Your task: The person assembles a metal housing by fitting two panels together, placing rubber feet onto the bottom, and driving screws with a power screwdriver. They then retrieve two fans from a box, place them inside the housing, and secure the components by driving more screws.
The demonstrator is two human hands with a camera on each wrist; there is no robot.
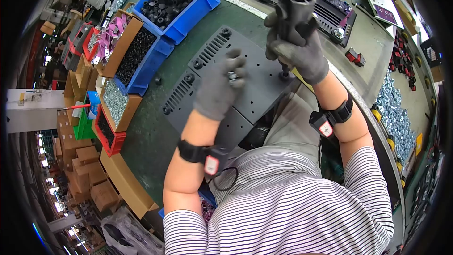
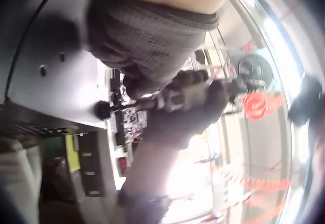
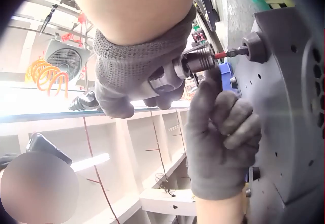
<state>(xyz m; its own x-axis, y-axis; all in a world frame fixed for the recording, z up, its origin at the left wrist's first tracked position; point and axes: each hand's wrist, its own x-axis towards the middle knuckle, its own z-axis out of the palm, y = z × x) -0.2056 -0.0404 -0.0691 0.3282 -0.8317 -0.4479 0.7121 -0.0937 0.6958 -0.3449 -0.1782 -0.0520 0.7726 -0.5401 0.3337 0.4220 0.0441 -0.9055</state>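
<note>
We record: head view well lit, fisheye-bowed, black-cornered, left hand (image 1: pixel 219 87) blurred; left wrist view smeared, glare-washed, sheen on grey panel (image 2: pixel 61 82); right wrist view clearer, tube light (image 3: pixel 91 162) glowing, white overexposure at left.

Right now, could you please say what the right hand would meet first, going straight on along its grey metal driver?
Driver first, the right hand would likely meet the round black rubber-like foot on the grey perforated panel; whether the bit touches is unclear.
</note>
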